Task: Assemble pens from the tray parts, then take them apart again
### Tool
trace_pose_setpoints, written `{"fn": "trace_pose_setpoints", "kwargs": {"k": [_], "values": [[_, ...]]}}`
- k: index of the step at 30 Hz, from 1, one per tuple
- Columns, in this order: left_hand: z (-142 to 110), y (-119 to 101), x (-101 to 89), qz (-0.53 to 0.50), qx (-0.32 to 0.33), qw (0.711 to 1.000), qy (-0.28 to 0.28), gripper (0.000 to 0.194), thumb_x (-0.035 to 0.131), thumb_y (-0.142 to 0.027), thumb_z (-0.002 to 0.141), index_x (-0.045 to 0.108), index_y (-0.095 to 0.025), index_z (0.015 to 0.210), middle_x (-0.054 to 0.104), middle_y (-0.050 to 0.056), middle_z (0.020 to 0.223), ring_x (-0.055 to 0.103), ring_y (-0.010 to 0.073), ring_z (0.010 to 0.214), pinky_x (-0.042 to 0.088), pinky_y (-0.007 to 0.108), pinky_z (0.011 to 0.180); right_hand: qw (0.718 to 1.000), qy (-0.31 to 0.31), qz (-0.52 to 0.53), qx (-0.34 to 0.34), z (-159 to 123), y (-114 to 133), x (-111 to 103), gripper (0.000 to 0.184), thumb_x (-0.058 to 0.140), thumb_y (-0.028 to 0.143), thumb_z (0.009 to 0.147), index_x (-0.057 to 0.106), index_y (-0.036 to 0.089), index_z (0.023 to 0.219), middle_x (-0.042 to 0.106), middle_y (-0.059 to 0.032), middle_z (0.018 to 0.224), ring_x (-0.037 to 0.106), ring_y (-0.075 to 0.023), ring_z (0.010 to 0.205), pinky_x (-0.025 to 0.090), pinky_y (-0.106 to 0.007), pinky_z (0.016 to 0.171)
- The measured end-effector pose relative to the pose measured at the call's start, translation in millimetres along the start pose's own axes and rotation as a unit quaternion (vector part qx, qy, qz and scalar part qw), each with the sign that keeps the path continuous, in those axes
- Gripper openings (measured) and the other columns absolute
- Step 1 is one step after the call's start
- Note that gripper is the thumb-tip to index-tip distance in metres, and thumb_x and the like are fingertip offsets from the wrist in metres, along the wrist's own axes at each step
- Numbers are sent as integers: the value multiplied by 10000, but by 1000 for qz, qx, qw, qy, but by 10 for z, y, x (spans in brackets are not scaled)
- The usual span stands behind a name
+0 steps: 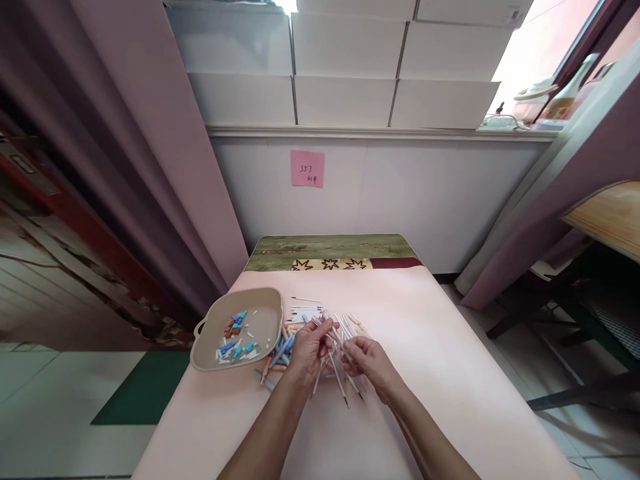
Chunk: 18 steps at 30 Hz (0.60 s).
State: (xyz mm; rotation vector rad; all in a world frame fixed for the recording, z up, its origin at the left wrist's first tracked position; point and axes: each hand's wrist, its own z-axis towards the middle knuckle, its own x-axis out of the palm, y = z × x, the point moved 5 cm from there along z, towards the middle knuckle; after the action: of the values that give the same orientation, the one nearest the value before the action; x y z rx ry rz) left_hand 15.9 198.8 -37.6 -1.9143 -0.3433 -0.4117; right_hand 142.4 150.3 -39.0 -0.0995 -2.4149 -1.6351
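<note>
My left hand (309,348) is closed on a pen (325,315) with a pale pink end, low over the middle of the table. Close by on the right, my right hand (367,360) pinches what looks like a slim white pen refill (336,335) that runs toward the left hand; whether the two join is hidden by the fingers. Under and around both hands lie several loose white refills (339,380) with dark tips. Blue and orange pen barrels (281,353) are heaped left of my left hand. More refills (306,309) lie side by side beyond it.
A beige basin (273,313) stands on the table's left side, with blue and brown small parts (235,325) and white bits in it. A pink cloth (415,320) covers most of the table. Behind it, a pink note (307,169) is stuck to the wall.
</note>
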Motion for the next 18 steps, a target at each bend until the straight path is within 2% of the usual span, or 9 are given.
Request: {"fn": "trace_pose_setpoints", "kwargs": {"k": [3,6,8,10,12,14,18], "values": [[-11,5,62,-17,-16,999,28,378,803,-405,606,668,-98,781,493,-61,427,335,27,317,252,175,357,998,-3,66,-13,-7,23,-3,468,802,542,593,557,181,761,550,43,620,503,-86,530,443,-211,516],[-37,-15,125,-31,-29,998,54,365,804,-396,608,652,-103,765,503,-57,453,346,24,338,287,175,378,992,43,112,29,-20,-3,51,455,719,592,680,575,178,803,538,35,621,444,-64,477,347,-176,431],[-55,-35,159,-40,-32,997,64,353,806,-389,608,629,-117,748,528,-48,494,379,28,367,312,173,395,991,66,107,51,-22,-24,88,484,623,648,738,585,176,834,537,27,610,426,-64,444,285,-175,393],[-64,-49,179,-48,-30,996,65,345,803,-382,613,600,-136,743,568,-37,565,425,33,410,333,166,416,995,53,79,43,-10,-34,95,497,573,670,759,578,180,834,506,40,569,391,-64,410,241,-180,376],[-56,-47,179,-53,-25,997,54,338,796,-374,626,573,-153,750,590,-41,622,445,29,438,332,154,423,1000,10,29,-1,7,-15,74,474,574,660,759,556,188,785,445,64,517,339,-65,392,218,-191,375],[-37,-27,163,-50,-22,998,39,328,789,-360,639,564,-161,770,596,-48,638,438,23,435,312,144,412,996,-32,-47,-64,7,33,51,435,571,630,776,542,197,742,436,62,511,352,-80,410,252,-206,397],[4,28,117,-28,-36,999,30,295,781,-326,637,580,-138,741,585,-33,570,419,29,398,258,148,372,956,-102,-207,-180,-51,171,-18,331,532,522,846,591,204,776,544,19,621,468,-124,536,350,-232,514]]}}
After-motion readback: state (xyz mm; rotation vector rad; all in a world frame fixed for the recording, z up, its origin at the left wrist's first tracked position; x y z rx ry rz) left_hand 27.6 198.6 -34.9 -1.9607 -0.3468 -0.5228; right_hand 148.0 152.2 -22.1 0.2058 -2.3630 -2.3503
